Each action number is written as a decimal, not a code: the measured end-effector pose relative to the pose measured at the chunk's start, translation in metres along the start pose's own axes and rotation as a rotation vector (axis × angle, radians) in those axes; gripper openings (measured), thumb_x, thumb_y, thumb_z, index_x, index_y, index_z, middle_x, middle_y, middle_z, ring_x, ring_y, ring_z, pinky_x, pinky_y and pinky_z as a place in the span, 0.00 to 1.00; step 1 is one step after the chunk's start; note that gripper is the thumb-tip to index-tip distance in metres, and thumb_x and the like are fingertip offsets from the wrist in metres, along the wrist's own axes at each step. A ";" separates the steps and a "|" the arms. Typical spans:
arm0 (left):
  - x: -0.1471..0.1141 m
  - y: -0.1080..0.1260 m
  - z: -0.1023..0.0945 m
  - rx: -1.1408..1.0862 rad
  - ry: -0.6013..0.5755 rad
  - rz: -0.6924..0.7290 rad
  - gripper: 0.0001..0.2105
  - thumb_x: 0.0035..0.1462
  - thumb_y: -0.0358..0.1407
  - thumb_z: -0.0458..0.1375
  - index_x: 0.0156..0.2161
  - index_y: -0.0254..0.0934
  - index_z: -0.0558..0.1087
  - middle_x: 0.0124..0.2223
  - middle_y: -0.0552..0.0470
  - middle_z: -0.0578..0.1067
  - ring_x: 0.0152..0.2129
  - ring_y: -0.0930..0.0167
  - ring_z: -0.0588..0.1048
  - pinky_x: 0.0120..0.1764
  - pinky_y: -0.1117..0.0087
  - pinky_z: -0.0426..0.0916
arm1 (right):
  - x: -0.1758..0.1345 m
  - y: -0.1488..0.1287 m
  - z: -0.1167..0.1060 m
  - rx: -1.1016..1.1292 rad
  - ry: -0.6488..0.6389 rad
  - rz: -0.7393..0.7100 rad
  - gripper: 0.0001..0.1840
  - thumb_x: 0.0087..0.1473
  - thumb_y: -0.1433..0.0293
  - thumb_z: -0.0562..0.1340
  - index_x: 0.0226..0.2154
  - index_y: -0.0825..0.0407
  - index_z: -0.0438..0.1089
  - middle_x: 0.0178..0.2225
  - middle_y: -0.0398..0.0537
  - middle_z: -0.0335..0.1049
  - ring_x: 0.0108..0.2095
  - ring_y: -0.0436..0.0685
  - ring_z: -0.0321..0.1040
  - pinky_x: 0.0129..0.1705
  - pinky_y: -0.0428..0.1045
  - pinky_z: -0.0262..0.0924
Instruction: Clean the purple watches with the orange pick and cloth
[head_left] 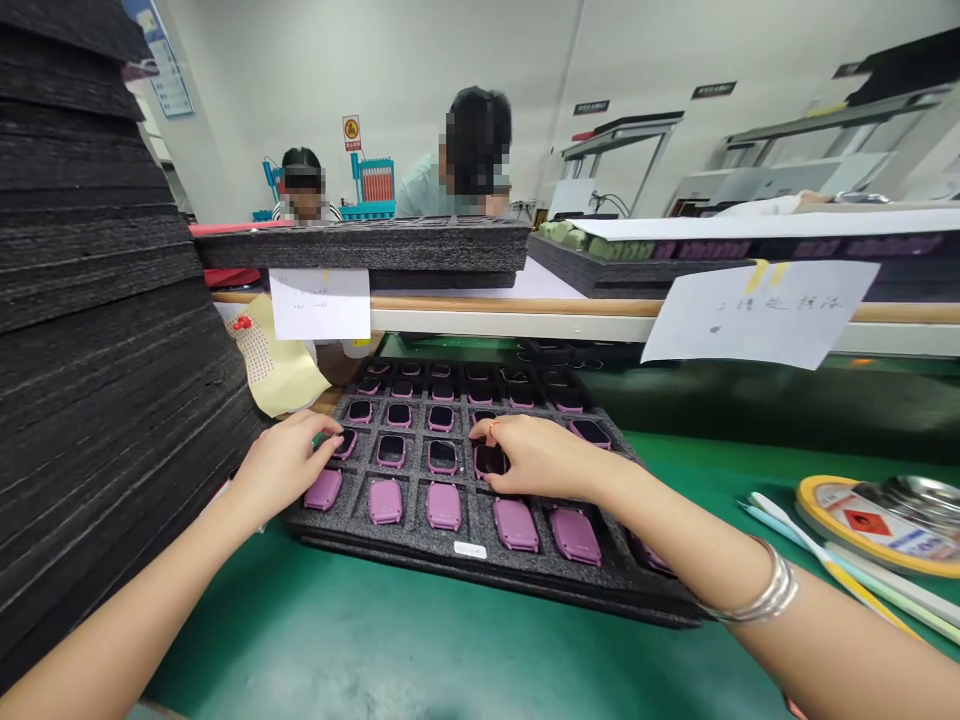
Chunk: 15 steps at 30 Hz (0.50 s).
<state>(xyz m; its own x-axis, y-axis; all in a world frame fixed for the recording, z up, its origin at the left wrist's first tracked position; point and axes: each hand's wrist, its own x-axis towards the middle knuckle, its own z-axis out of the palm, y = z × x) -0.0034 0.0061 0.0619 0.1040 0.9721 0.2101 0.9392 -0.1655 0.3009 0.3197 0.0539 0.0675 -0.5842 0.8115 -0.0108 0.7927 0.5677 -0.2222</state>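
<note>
A black foam tray [470,532] with square pockets lies on the bench, filled with pink smartwatch cases. Most rows show dark screens upward; the front row has pink backs [443,506] facing up. At the tray's left edge, my left hand [289,460] has thumb and fingertips closed about a dark-screened smartwatch [346,444] in its pocket. My right hand [544,455] grips another smartwatch [490,461] by its upper and lower edges, right of the tray's middle. Both watches sit at pocket level. My right forearm hides some pockets on the right.
Stacked black foam sheets [90,330] rise at the left. A shelf [487,318] crosses behind the tray, bearing foam trays and hanging paper notes [757,312]. Brushes [847,570] and a round labelled container [885,525] lie at right. Two people sit beyond the shelf.
</note>
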 end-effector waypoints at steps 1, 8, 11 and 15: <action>0.006 -0.002 0.004 -0.004 -0.019 0.019 0.16 0.63 0.45 0.50 0.45 0.40 0.77 0.48 0.45 0.79 0.38 0.58 0.78 0.47 0.58 0.70 | 0.003 -0.003 -0.005 -0.015 -0.012 0.002 0.27 0.46 0.70 0.68 0.51 0.59 0.76 0.46 0.62 0.80 0.47 0.73 0.77 0.48 0.61 0.71; 0.039 -0.019 0.008 -0.114 -0.206 0.129 0.15 0.60 0.47 0.54 0.39 0.39 0.76 0.39 0.47 0.79 0.39 0.60 0.77 0.46 0.61 0.71 | 0.029 -0.035 -0.012 -0.010 -0.079 -0.060 0.26 0.54 0.66 0.69 0.55 0.53 0.71 0.53 0.54 0.76 0.52 0.62 0.73 0.54 0.54 0.68; 0.045 -0.020 -0.011 -0.187 -0.288 0.130 0.15 0.53 0.48 0.62 0.39 0.39 0.76 0.34 0.51 0.80 0.30 0.65 0.77 0.36 0.68 0.71 | 0.038 -0.043 -0.005 -0.035 -0.139 -0.039 0.20 0.62 0.64 0.66 0.54 0.53 0.70 0.52 0.53 0.74 0.50 0.60 0.74 0.52 0.60 0.70; 0.051 -0.003 -0.020 -0.267 -0.288 0.151 0.16 0.56 0.48 0.61 0.40 0.36 0.79 0.33 0.49 0.81 0.29 0.67 0.77 0.32 0.70 0.69 | 0.039 -0.046 0.002 -0.066 -0.115 -0.017 0.17 0.65 0.62 0.63 0.52 0.52 0.71 0.51 0.52 0.73 0.48 0.59 0.73 0.50 0.60 0.71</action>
<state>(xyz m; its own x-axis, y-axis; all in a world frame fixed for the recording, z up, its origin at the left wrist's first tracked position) -0.0077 0.0530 0.0899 0.3566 0.9342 0.0131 0.7927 -0.3100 0.5248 0.2602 0.0596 0.0753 -0.6110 0.7825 -0.1200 0.7898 0.5925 -0.1586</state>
